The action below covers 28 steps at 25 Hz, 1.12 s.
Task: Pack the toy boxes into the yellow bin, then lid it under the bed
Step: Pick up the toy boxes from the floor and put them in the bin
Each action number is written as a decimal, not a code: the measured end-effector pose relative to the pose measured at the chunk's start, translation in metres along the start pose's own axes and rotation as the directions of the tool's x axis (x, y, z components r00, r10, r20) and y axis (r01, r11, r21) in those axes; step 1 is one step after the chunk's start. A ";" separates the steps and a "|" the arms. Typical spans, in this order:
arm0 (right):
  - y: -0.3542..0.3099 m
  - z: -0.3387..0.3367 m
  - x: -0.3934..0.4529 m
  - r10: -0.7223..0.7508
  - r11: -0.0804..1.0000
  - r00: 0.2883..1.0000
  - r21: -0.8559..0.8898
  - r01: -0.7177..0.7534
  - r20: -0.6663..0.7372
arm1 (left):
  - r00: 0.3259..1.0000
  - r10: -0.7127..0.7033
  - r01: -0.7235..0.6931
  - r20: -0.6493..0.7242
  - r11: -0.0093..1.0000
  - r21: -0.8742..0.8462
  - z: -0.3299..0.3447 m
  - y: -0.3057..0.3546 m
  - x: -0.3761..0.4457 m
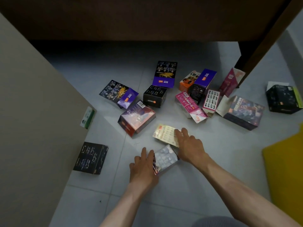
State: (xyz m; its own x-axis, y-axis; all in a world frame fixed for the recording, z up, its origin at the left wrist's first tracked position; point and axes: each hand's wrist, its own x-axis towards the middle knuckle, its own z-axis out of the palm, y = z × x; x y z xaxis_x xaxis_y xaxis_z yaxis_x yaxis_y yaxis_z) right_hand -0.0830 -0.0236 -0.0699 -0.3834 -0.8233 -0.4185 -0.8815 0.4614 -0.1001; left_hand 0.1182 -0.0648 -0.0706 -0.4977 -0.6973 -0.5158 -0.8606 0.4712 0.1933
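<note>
Several toy boxes lie scattered on the grey tile floor in front of the bed. My left hand [144, 167] grips the left side of a small pale purple box [165, 158] close to me. My right hand [188, 145] rests flat on a cream yellow box [164, 133] just beyond it, fingers spread over its near right part. A corner of the yellow bin [285, 169] shows at the right edge. Farther out lie a red-purple box [137, 117], a pink box [190, 105] and a black box [155, 95].
The dark wooden bed frame [147, 18] spans the top, with its leg [255, 54] at the right. A beige cabinet side [32, 112] fills the left. A black box [91, 158] lies by the cabinet, and another dark box [283, 99] sits far right.
</note>
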 end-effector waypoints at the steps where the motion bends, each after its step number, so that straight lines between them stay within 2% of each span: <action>1: 0.010 0.008 -0.013 0.055 0.998 0.998 0.021 -0.055 -0.018 | 1.000 0.022 -0.022 0.011 1.000 0.009 0.004 0.006 -0.001; 2: 0.019 0.014 -0.027 0.102 0.993 0.994 0.058 -0.100 -0.030 | 0.999 0.045 -0.045 -0.001 0.999 -0.014 0.008 0.015 -0.003; 4: 0.033 0.017 -0.054 0.186 0.962 0.982 0.209 -0.177 -0.026 | 0.997 -0.005 -0.010 -0.073 0.978 -0.206 0.008 0.035 -0.013; 5: 0.043 0.014 -0.071 0.257 0.906 0.965 0.358 -0.227 -0.040 | 0.993 -0.051 0.010 -0.110 0.939 -0.343 0.004 0.050 -0.019; 7: 0.060 -0.003 -0.106 0.443 0.679 0.885 0.697 -0.230 -0.140 | 0.979 -0.080 -0.052 -0.186 0.788 -0.613 -0.010 0.085 -0.026; 9: 0.074 -0.028 -0.148 0.607 0.469 0.732 0.883 -0.016 -0.310 | 0.974 0.008 -0.183 -0.226 0.617 -0.765 -0.036 0.131 -0.033; 10: 0.089 -0.041 -0.176 0.676 0.426 0.627 0.900 0.094 -0.386 | 0.964 0.106 -0.263 -0.246 0.540 -0.800 -0.050 0.169 -0.040; 12: 0.102 -0.065 -0.213 0.748 0.464 0.430 0.861 0.207 -0.506 | 0.910 0.270 -0.404 -0.314 0.414 -0.816 -0.081 0.223 -0.051; 14: 0.131 -0.079 -0.253 0.806 0.533 0.211 0.833 0.148 -0.553 | 0.837 0.436 -0.500 -0.331 0.361 -0.787 -0.098 0.285 -0.073; 16: 0.155 -0.086 -0.280 0.834 0.543 0.085 0.838 0.058 -0.546 | 0.779 0.546 -0.541 -0.309 0.336 -0.771 -0.103 0.323 -0.093; 17: 0.165 -0.087 -0.289 0.829 0.556 0.058 0.831 0.024 -0.557 | 0.755 0.588 -0.547 -0.290 0.321 -0.773 -0.101 0.334 -0.100; 20: 0.186 -0.081 -0.299 0.785 0.619 0.055 0.785 -0.024 -0.617 | 0.741 0.623 -0.537 -0.248 0.329 -0.777 -0.091 0.340 -0.107; 22: 0.192 -0.073 -0.293 0.788 0.613 0.093 0.789 -0.035 -0.608 | 0.755 0.613 -0.529 -0.233 0.361 -0.768 -0.084 0.331 -0.102; 25: 0.196 -0.061 -0.282 0.812 0.565 0.198 0.825 -0.027 -0.549 | 0.780 0.585 -0.518 -0.221 0.406 -0.753 -0.075 0.311 -0.088; 28: 0.201 -0.055 -0.280 0.798 0.529 0.358 0.848 -0.028 -0.485 | 0.815 0.546 -0.495 -0.195 0.479 -0.725 -0.064 0.297 -0.073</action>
State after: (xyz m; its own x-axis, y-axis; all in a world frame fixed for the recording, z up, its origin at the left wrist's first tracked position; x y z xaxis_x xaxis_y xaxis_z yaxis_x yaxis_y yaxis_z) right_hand -0.1679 0.2813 0.0770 -0.9741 -0.0873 0.2086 -0.2218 0.5477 -0.8068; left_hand -0.1079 0.0912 0.0780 -0.8965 -0.4161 -0.1521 -0.2449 0.1791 0.9529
